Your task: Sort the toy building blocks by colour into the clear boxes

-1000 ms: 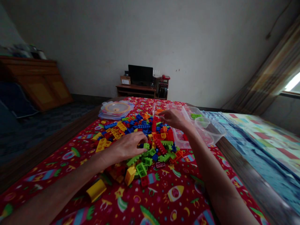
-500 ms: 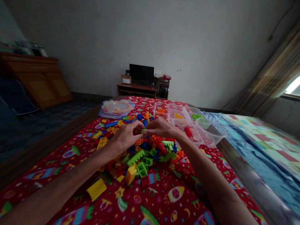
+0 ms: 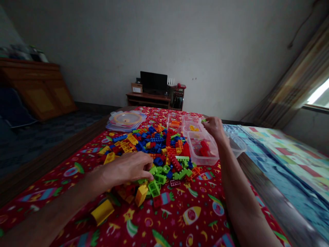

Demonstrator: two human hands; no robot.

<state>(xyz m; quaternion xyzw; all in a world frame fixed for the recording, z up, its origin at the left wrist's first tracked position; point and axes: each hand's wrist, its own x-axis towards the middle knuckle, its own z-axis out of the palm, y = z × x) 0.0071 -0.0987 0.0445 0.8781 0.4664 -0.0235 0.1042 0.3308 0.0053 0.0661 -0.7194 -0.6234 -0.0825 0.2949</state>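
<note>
My left hand (image 3: pixel 135 166) rests low over the near side of a pile of toy building bricks (image 3: pixel 156 140), its fingers closed around a light green brick (image 3: pixel 142 180) that they mostly cover. At the right, my right hand (image 3: pixel 215 127) is stretched out over the clear plastic containers, pinching a small green brick (image 3: pixel 204 120) at its fingertips. Below that hand a clear container (image 3: pixel 203 161) holds red bricks (image 3: pixel 204 148). Yellow bricks (image 3: pixel 193 128) and orange bricks (image 3: pixel 175 123) lie in containers farther back. The right hand and forearm hide the container under them.
Stacked plastic lids (image 3: pixel 125 120) lie at the back left of the red patterned cloth (image 3: pixel 177 212). A curved yellow brick (image 3: pixel 102 212) sits near the front. A round clear tub (image 3: pixel 238 145) stands behind my right forearm. A bed (image 3: pixel 280 147) is at the right.
My hands have parted from above the pile. The right one has moved right with the green brick to the containers; the left has come down nearer onto a green brick.
</note>
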